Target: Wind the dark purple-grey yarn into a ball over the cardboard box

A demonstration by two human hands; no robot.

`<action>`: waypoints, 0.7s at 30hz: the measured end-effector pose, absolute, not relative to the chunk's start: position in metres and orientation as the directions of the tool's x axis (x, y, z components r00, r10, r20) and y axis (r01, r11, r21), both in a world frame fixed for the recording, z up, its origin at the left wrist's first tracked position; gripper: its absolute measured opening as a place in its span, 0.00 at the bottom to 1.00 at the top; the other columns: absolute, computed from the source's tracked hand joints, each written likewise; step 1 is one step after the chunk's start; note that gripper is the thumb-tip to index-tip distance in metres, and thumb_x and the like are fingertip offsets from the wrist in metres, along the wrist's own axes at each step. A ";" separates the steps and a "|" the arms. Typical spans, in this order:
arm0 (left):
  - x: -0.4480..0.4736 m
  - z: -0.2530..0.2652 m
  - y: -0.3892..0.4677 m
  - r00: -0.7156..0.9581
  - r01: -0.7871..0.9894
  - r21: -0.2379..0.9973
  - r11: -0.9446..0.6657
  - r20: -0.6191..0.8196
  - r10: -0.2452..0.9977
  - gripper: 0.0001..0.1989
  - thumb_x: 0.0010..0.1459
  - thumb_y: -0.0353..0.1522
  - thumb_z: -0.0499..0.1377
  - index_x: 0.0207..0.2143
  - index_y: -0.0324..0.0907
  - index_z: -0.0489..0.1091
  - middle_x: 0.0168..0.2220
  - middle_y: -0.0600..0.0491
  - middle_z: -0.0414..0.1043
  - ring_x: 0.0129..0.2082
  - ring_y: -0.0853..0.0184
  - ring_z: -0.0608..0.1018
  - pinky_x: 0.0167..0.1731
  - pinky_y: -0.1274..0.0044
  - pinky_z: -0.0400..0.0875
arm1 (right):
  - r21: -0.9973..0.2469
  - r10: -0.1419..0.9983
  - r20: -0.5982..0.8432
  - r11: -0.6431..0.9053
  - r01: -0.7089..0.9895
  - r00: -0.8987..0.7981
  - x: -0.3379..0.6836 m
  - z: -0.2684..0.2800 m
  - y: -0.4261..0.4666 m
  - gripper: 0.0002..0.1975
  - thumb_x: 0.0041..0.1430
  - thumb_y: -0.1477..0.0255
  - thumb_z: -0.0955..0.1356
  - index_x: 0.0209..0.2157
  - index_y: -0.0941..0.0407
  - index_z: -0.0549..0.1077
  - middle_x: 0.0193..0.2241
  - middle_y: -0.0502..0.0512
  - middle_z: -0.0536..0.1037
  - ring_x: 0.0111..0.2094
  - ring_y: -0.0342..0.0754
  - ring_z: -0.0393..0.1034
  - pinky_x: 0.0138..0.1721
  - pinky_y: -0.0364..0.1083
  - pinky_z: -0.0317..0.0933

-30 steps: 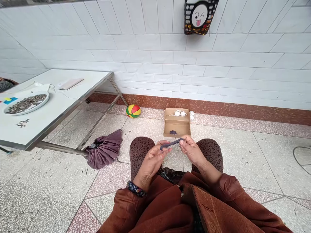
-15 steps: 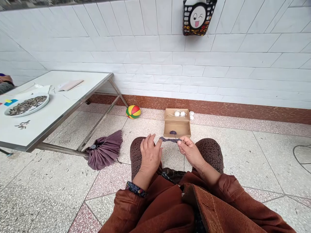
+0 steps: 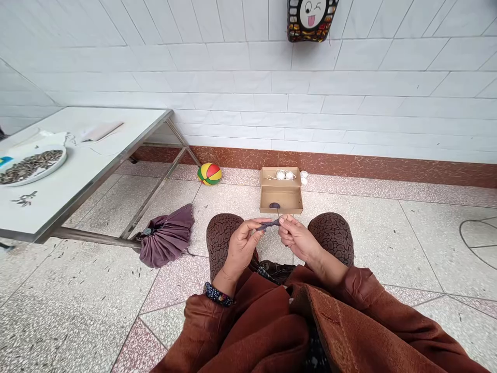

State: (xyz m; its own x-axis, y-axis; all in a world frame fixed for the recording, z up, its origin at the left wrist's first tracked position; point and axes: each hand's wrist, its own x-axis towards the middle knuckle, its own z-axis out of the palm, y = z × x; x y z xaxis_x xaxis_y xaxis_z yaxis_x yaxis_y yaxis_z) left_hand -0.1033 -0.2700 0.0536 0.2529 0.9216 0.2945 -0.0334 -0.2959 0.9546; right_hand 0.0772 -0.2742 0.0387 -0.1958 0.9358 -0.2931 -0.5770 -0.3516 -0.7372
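Note:
Between my knees, a narrow strip of dark purple yarn work (image 3: 267,225) stretches from one hand to the other. My left hand (image 3: 241,247) pinches its left end between thumb and fingers. At the right end, my right hand (image 3: 301,239) is closed on the strip; whether a hook or needle is also in the fingers cannot be made out. A dark strand runs from the hands up to a dark yarn ball (image 3: 274,205) inside an open cardboard box (image 3: 289,199) on the floor just beyond.
White yarn balls (image 3: 285,175) sit on the box's lid side and beside it. On the left stands a metal-framed table (image 3: 93,171) with a plate of seeds (image 3: 34,168). A folded purple umbrella (image 3: 169,238) and a colourful ball (image 3: 209,174) lie near its legs. A black basket (image 3: 310,31) hangs on the wall.
My left fingers, spread before, have closed on the strip's left end. My hands have come closer together, and less of the strip shows. The view has shifted slightly.

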 end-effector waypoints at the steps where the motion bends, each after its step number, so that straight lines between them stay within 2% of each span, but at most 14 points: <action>1: -0.101 0.054 -0.270 0.223 -0.079 0.965 -0.251 0.263 0.939 0.04 0.64 0.33 0.60 0.36 0.42 0.69 0.47 0.46 0.79 0.49 0.61 0.79 0.54 0.65 0.69 | -0.731 0.931 -0.301 -0.364 -0.576 -0.206 0.076 0.040 -0.275 0.24 0.47 0.59 0.79 0.29 0.54 0.62 0.19 0.39 0.59 0.17 0.34 0.42 0.18 0.38 0.33; 4: -0.098 0.053 -0.267 0.120 -0.157 0.974 -0.161 0.181 0.976 0.08 0.61 0.36 0.62 0.35 0.42 0.68 0.44 0.46 0.81 0.47 0.62 0.81 0.54 0.65 0.70 | -0.752 0.937 -0.285 -0.348 -0.560 -0.200 0.075 0.042 -0.276 0.23 0.48 0.59 0.78 0.29 0.54 0.63 0.19 0.39 0.61 0.17 0.34 0.42 0.18 0.39 0.34; 9: -0.094 0.050 -0.259 -0.026 -0.310 0.949 -0.051 0.045 0.999 0.13 0.56 0.37 0.67 0.34 0.43 0.64 0.34 0.52 0.81 0.38 0.65 0.83 0.46 0.69 0.74 | -0.802 0.962 -0.230 -0.274 -0.531 -0.149 0.072 0.045 -0.277 0.21 0.50 0.58 0.77 0.28 0.54 0.64 0.18 0.39 0.61 0.16 0.35 0.42 0.18 0.40 0.34; 15: -0.078 0.052 -0.255 -0.151 -0.442 0.895 -0.060 -0.009 0.988 0.16 0.55 0.38 0.67 0.34 0.43 0.61 0.29 0.57 0.78 0.32 0.67 0.83 0.41 0.69 0.77 | -0.826 0.948 -0.240 -0.313 -0.469 -0.211 0.064 0.035 -0.280 0.21 0.50 0.56 0.76 0.29 0.54 0.64 0.18 0.39 0.61 0.16 0.35 0.41 0.18 0.40 0.33; 18: -0.074 0.050 -0.254 -0.191 -0.419 0.907 -0.052 -0.032 0.981 0.15 0.55 0.38 0.66 0.35 0.43 0.62 0.28 0.59 0.76 0.26 0.70 0.81 0.34 0.75 0.75 | -0.869 0.952 -0.225 -0.292 -0.400 -0.208 0.063 0.030 -0.280 0.22 0.52 0.53 0.74 0.30 0.53 0.64 0.18 0.40 0.62 0.17 0.37 0.42 0.18 0.40 0.35; 21: -0.074 0.048 -0.254 -0.219 -0.291 0.956 -0.049 -0.017 0.975 0.13 0.54 0.36 0.66 0.34 0.42 0.65 0.27 0.59 0.73 0.21 0.74 0.77 0.26 0.80 0.71 | -0.972 0.983 -0.092 -0.123 -0.198 -0.159 0.067 0.031 -0.279 0.19 0.56 0.54 0.73 0.30 0.53 0.66 0.19 0.42 0.62 0.20 0.40 0.49 0.22 0.41 0.45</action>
State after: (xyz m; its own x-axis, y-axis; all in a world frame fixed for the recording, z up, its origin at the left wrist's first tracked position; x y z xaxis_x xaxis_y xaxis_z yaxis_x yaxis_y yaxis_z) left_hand -0.0745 -0.2536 0.0484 -0.2194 0.9755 -0.0171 -0.2909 -0.0486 0.9555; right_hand 0.0669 -0.2794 0.0315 -0.1588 0.9830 -0.0921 -0.1985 -0.1232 -0.9723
